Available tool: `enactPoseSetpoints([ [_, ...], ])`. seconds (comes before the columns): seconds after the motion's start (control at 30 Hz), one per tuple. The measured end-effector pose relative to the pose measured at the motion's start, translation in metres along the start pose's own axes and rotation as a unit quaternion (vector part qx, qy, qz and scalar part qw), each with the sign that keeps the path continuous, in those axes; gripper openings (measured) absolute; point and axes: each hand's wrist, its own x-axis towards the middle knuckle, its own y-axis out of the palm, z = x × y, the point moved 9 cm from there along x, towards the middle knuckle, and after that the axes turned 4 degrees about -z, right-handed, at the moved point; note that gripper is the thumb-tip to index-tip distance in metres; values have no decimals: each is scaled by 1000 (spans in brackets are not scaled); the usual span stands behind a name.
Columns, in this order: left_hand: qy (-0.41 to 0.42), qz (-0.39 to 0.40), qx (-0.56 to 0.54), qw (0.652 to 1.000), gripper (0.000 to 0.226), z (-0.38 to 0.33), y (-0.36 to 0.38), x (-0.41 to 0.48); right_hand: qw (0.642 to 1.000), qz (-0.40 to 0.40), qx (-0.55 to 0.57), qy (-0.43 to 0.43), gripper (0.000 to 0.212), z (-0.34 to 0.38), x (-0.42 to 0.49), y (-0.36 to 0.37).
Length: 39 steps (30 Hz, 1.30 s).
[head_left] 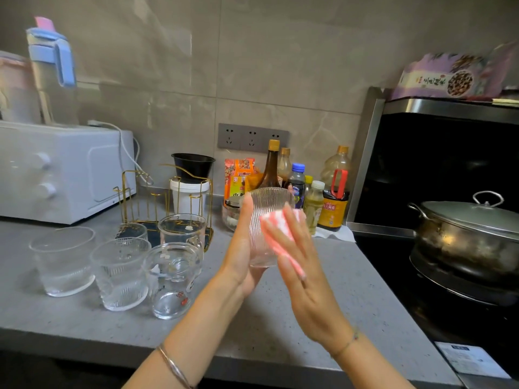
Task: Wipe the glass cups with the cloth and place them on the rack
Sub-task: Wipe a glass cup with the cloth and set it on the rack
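I hold a ribbed glass cup above the grey counter, gripped from the left side and underneath by my left hand. My right hand presses a pink and white cloth flat against the cup's right side with straight fingers. Several other glass cups stand on the counter to the left: a smooth one, a ribbed one and a printed one in front, two more behind. The gold wire rack stands behind them with no cups on it.
A white microwave sits at the back left. A white tub with a black bowl stands behind the rack. Bottles and packets crowd the back wall. A lidded pot rests on the black stove at the right.
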Motion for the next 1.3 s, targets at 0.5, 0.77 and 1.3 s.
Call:
enactPoseSetpoints([
  [0.5, 23, -10, 24, 999, 59, 6, 7, 5, 998, -11, -58, 3, 46, 4, 28, -16],
  [0.77, -39, 19, 6, 999, 84, 1, 5, 6, 991, 33, -103, -73, 45, 10, -10, 4],
  [1.3, 8, -7, -33, 999, 72, -3, 3, -6, 1000, 2, -29, -10, 49, 14, 5, 2],
])
